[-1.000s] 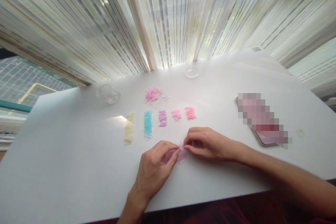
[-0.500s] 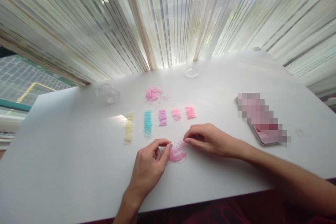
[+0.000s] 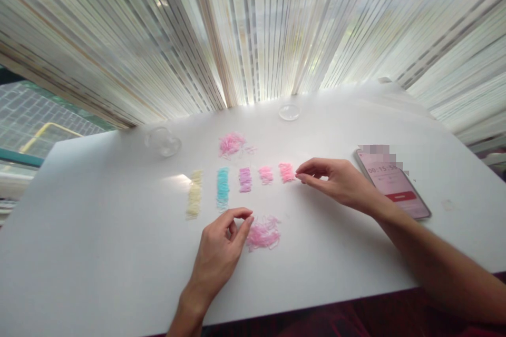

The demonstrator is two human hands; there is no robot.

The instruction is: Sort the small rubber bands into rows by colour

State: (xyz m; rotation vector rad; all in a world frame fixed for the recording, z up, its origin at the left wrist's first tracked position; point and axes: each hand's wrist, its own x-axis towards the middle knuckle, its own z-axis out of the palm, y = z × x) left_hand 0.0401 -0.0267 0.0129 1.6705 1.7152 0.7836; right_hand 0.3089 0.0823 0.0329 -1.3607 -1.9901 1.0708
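Note:
My left hand (image 3: 221, 242) is closed in a pinch at the left edge of a loose pile of pink-purple bands (image 3: 264, 234); what its fingertips hold, if anything, is too small to make out. My right hand (image 3: 336, 181) pinches beside the right edge of a stack of bright pink bands (image 3: 286, 172), its fingertips hiding anything between them. Leftward from that stack lie a light pink stack (image 3: 266, 175), a purple one (image 3: 245, 179), a blue one (image 3: 223, 188) and a pale yellow one (image 3: 194, 195).
Behind the stacks lies another loose pink pile (image 3: 232, 144). Clear round containers (image 3: 163, 142) stand at the back left, and a clear round dish (image 3: 289, 112) near the curtain. A phone (image 3: 399, 189) lies by my right forearm on the white table (image 3: 98, 253).
My right hand has moved up and right, from the near pile to the bright pink stack. My left hand has shifted slightly left. More of the phone's screen shows.

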